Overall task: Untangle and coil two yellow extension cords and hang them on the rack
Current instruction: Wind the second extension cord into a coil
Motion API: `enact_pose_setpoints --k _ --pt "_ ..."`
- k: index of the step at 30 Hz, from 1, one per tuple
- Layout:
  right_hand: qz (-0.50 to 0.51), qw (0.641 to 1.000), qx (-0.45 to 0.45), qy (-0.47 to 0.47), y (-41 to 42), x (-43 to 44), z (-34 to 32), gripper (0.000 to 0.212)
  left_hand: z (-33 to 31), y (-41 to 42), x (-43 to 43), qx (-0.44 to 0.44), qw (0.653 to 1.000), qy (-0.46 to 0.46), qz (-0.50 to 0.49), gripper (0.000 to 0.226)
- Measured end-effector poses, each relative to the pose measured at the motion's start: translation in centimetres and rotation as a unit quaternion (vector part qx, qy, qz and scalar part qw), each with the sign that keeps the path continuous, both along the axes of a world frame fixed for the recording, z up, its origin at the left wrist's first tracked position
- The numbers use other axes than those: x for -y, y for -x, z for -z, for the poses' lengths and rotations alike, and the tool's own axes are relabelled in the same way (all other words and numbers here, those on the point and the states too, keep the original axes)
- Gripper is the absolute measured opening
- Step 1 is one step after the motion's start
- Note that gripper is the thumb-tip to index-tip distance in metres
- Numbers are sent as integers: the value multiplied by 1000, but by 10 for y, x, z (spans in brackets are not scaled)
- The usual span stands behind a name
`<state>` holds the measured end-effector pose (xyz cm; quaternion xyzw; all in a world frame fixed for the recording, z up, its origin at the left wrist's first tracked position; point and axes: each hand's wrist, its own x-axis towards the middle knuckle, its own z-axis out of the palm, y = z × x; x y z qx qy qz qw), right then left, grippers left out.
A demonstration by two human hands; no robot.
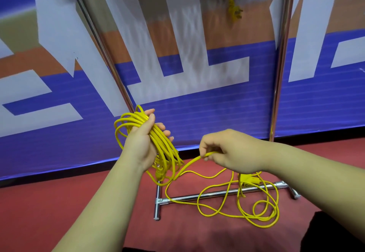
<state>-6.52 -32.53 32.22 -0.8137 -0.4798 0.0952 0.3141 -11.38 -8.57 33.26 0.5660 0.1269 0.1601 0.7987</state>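
My left hand (143, 142) grips a coil of yellow extension cord (166, 152), several loops bunched in the palm and hanging down. My right hand (227, 151) pinches the free strand of the same cord just to the right of the coil. The loose remainder of the cord (237, 204) lies in tangled loops on the red floor, over the rack's base bar, with its yellow socket block (249, 180) below my right wrist. A second yellow cord (235, 8) hangs coiled from the top of the rack, its plug dangling.
The chrome rack has two uprights (281, 63) and a low base bar (217, 193) with short feet on the red floor. A blue, white and orange banner wall (197, 113) stands right behind it.
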Motion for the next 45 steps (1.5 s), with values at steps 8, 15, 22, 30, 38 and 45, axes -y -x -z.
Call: enact_pose_setpoints --k 8,15,22,30,38,45 --pt "69 990 -35 -121 -8 5 -3 16 6 -2 25 -70 996 -28 47 20" --pt "101 983 -44 -148 -13 10 0 19 17 -1 46 -138 973 -146 110 7" --pt "118 978 -30 -167 -15 13 -2 18 23 1 55 -162 959 -143 183 32" --pt "130 976 -23 -171 -19 17 -4 23 19 10 61 -152 934 -148 287 38" --pt "126 981 -42 -143 -12 10 10 23 15 14 56 -154 923 -270 226 12" --pt "79 993 -53 -62 -14 10 26 27 1 21 37 -168 931 -269 179 22"
